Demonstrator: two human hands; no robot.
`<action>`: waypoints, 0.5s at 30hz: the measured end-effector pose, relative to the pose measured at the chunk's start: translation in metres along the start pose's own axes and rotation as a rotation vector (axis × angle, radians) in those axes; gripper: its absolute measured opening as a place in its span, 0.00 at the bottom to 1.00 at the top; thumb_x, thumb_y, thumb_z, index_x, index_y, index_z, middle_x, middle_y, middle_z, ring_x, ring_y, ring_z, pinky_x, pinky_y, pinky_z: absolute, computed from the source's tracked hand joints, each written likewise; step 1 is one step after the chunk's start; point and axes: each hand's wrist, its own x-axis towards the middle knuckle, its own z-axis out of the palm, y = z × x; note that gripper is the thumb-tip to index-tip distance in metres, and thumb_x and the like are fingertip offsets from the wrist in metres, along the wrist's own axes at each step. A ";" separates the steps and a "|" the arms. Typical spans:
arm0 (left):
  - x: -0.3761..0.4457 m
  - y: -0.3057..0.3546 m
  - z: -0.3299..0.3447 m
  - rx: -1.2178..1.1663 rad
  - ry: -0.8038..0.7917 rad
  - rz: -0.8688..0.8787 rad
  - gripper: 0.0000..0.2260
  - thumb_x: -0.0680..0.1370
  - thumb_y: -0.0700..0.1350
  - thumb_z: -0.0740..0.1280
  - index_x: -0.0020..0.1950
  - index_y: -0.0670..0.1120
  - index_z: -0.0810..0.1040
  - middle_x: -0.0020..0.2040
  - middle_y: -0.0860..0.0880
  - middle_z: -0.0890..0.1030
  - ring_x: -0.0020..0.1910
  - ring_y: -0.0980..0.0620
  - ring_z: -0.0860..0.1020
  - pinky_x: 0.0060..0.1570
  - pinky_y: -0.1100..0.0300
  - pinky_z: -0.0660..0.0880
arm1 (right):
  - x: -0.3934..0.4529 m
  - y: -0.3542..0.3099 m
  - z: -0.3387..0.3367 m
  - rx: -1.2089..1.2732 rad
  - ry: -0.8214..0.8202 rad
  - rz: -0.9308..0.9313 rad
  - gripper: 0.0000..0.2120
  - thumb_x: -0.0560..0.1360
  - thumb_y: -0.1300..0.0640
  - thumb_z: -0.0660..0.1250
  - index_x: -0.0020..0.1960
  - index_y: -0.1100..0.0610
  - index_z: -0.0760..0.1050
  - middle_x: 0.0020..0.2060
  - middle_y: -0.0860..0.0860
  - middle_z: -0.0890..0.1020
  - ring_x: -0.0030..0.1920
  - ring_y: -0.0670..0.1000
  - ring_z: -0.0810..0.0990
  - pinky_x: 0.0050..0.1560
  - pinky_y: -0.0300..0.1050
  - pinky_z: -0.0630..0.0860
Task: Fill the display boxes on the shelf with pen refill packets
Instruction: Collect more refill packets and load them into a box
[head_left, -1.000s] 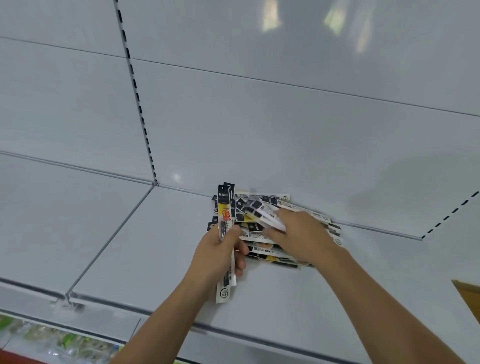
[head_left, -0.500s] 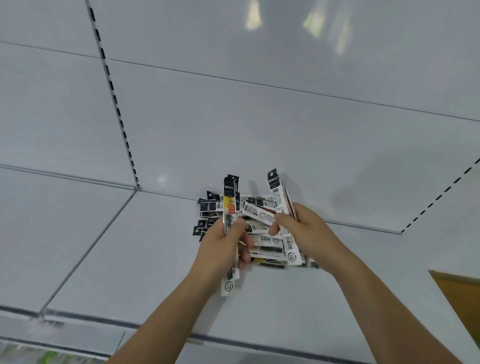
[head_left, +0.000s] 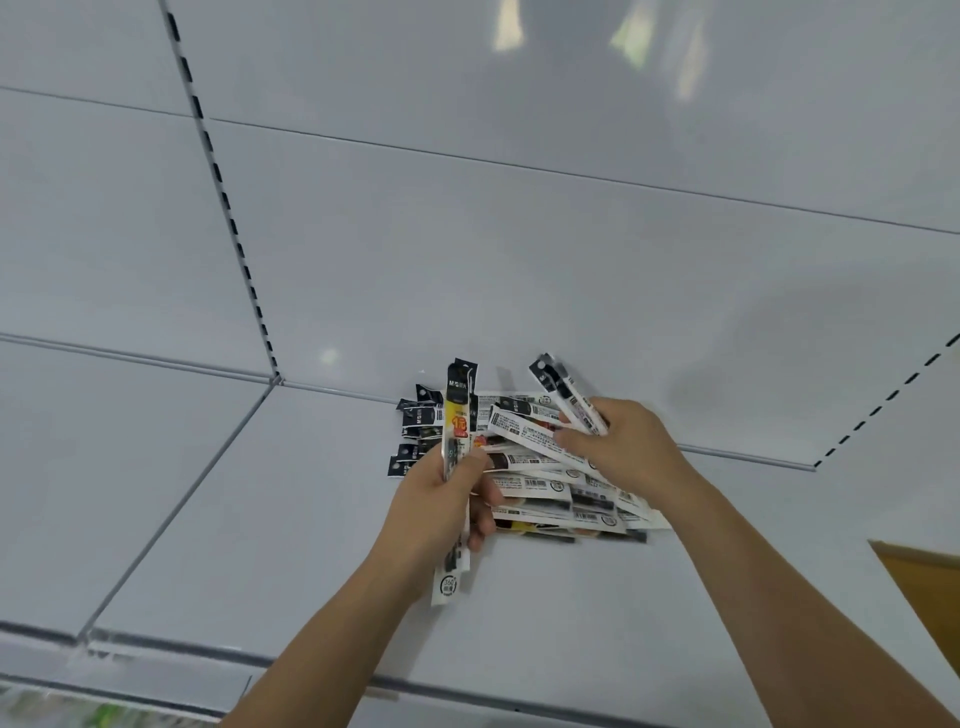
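A loose pile of pen refill packets (head_left: 550, 499), long black, white and yellow strips, lies on the white shelf (head_left: 291, 509) against the back panel. My left hand (head_left: 441, 504) grips a small upright bunch of packets (head_left: 457, 415), its yellow-and-black top pointing up. My right hand (head_left: 618, 447) is over the right part of the pile and pinches a black-and-white packet (head_left: 566, 389) that sticks up to the left. No display box is in view.
The shelf's white back panel (head_left: 519, 249) rises behind the pile, with a slotted upright (head_left: 223, 197) at left and another at right. A shelf divider seam (head_left: 171, 514) runs left of the pile. A brown surface (head_left: 930, 587) shows at the right edge.
My right hand has lifted a packet up out of the pile and holds it tilted. My left hand keeps its upright bunch. The view has shifted slightly.
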 end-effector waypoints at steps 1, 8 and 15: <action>0.000 0.000 -0.002 -0.001 0.008 -0.001 0.12 0.87 0.48 0.63 0.59 0.39 0.77 0.40 0.42 0.84 0.30 0.45 0.76 0.27 0.55 0.72 | 0.002 0.000 0.003 -0.102 -0.012 -0.031 0.08 0.74 0.48 0.78 0.52 0.46 0.85 0.37 0.46 0.85 0.29 0.44 0.81 0.32 0.41 0.78; 0.000 -0.001 -0.006 0.005 0.018 -0.004 0.12 0.87 0.47 0.63 0.60 0.39 0.77 0.40 0.42 0.85 0.30 0.45 0.77 0.27 0.55 0.72 | 0.006 -0.006 0.013 -0.335 -0.041 -0.084 0.13 0.73 0.46 0.77 0.56 0.45 0.84 0.41 0.45 0.85 0.38 0.47 0.83 0.42 0.51 0.83; 0.005 0.006 0.003 -0.038 0.026 0.037 0.10 0.86 0.48 0.65 0.57 0.41 0.78 0.41 0.43 0.84 0.31 0.46 0.76 0.27 0.56 0.72 | -0.032 -0.038 -0.015 0.192 -0.121 -0.019 0.10 0.75 0.53 0.78 0.55 0.48 0.83 0.36 0.45 0.86 0.26 0.41 0.78 0.28 0.38 0.73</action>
